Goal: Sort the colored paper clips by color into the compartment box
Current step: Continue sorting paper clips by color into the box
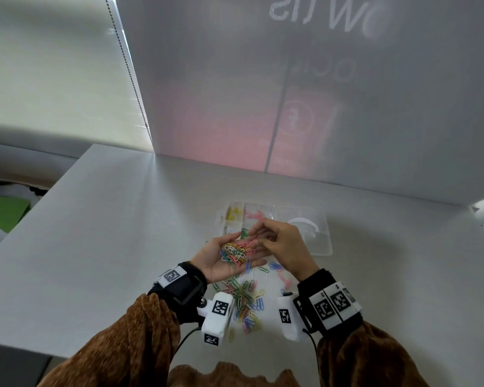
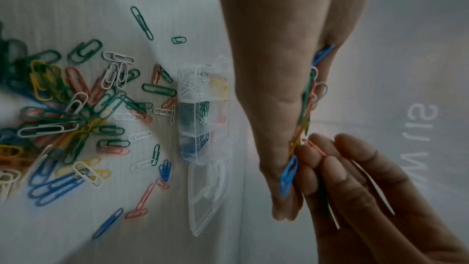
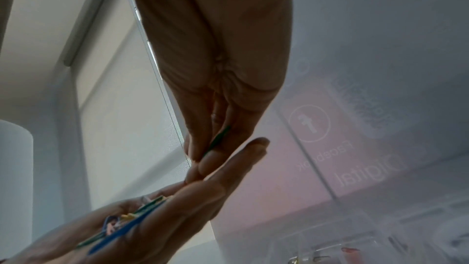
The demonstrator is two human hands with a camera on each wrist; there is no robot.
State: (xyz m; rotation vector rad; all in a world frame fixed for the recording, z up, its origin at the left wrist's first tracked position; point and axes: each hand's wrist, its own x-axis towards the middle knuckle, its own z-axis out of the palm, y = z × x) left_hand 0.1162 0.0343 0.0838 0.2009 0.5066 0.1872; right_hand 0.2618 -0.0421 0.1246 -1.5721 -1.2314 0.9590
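Seen from the head, the left hand (image 1: 221, 261) lies palm up just in front of the compartment box (image 1: 323, 236), fingers straight and relaxed, cradling a mixed heap of paper clips (image 1: 236, 252) in yellow, white, green, pink and blue. The right hand (image 1: 282, 244) reaches over it from the right, its fingertips drawn together at the far edge of the heap, close to the box's near wall.

The left wrist view shows what the head view hides: the right hand's fingertips (image 2: 308, 156) pinch a pink clip (image 2: 314, 148) at the edge of the palm, and a blue clip (image 2: 288, 176) lies along the left fingers. Its long axis runs with the fingers, toward the box. Only this view gives the box's fill clearly: white and yellow clips in one end, green in the middle, blue at the other.

The right wrist view, from below, shows a green clip (image 3: 218, 140) tucked between the right hand's fingers, its long axis following them down toward the left palm.

The loose pile of clips (image 1: 245, 300) lies on the worktop (image 1: 109, 247) on the near side of the box, under and between the wrists, pointing every way. In the head view the box's long side runs left to right, with yellow clips (image 1: 233, 213) in its far-left compartment and pink clips (image 1: 254, 214) next to them.
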